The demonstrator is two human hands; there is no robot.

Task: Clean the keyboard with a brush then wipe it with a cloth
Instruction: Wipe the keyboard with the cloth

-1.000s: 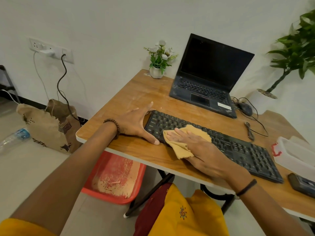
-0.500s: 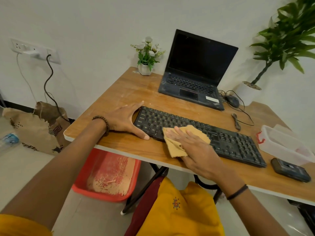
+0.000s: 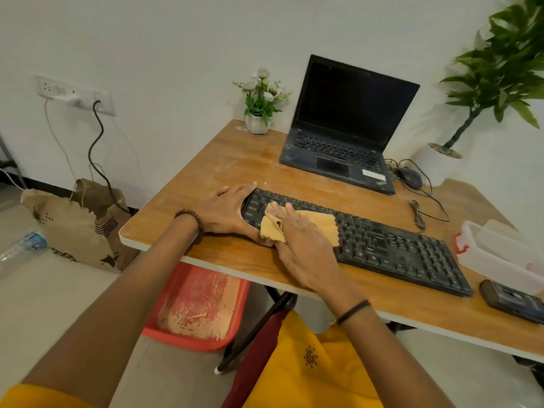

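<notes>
The black keyboard [image 3: 391,248] lies slantwise across the near part of the wooden desk [image 3: 235,160], its left end nearer the middle of the desk and its right end towards the near edge. A tan cloth [image 3: 321,223] is spread over the keys at the left end, one corner bunched up at the keyboard's near edge. The right hand [image 3: 306,251] lies flat on the cloth, its fingers [image 3: 290,212] straight and close together, pressing it onto the keys. The left hand [image 3: 226,210] rests on the desk against the keyboard's left end, fingers spread wide and straight, holding nothing; its thumb is partly hidden behind the cloth.

Behind the keyboard an open laptop [image 3: 347,128] with a dark screen stands near the wall, a small pot of white flowers [image 3: 259,113] to its left and a wired mouse [image 3: 410,177] to its right. A clear plastic container [image 3: 500,254] and a dark handheld device [image 3: 512,301] sit at the right of the desk. Under the desk is a red basin [image 3: 200,304], and a brown paper bag [image 3: 79,228] leans by the wall.
</notes>
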